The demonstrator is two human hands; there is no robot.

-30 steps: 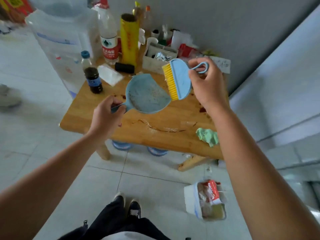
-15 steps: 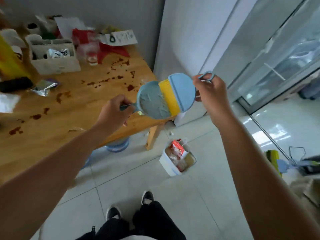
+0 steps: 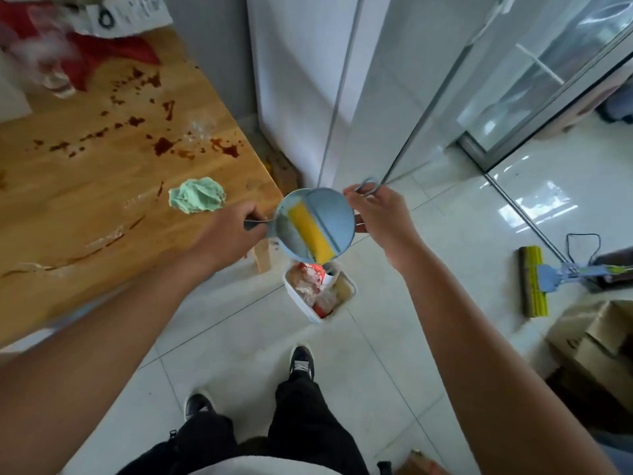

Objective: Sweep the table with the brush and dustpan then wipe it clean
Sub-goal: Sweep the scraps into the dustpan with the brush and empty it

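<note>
My left hand (image 3: 227, 234) grips the handle of a light blue dustpan (image 3: 287, 231), held off the table's right corner above a white bin (image 3: 301, 303). My right hand (image 3: 378, 217) holds the looped handle of a blue brush (image 3: 334, 219); its yellow bristles (image 3: 310, 234) lie inside the pan. The wooden table (image 3: 85, 186) at the left carries dark red stains and pale smears. A crumpled green cloth (image 3: 197, 199) lies near the table's right edge, close to my left hand.
The white bin on the tiled floor is full of rubbish. A sponge mop (image 3: 534, 281) lies on the floor at the right, by cardboard boxes (image 3: 596, 341). A white cabinet (image 3: 301, 80) and a glass door (image 3: 548, 70) stand behind. My shoes (image 3: 301, 363) are below.
My view and both hands swung right, from over the table to past its corner. The dustpan and brush came down over the bin, and the bristles now sit in the pan.
</note>
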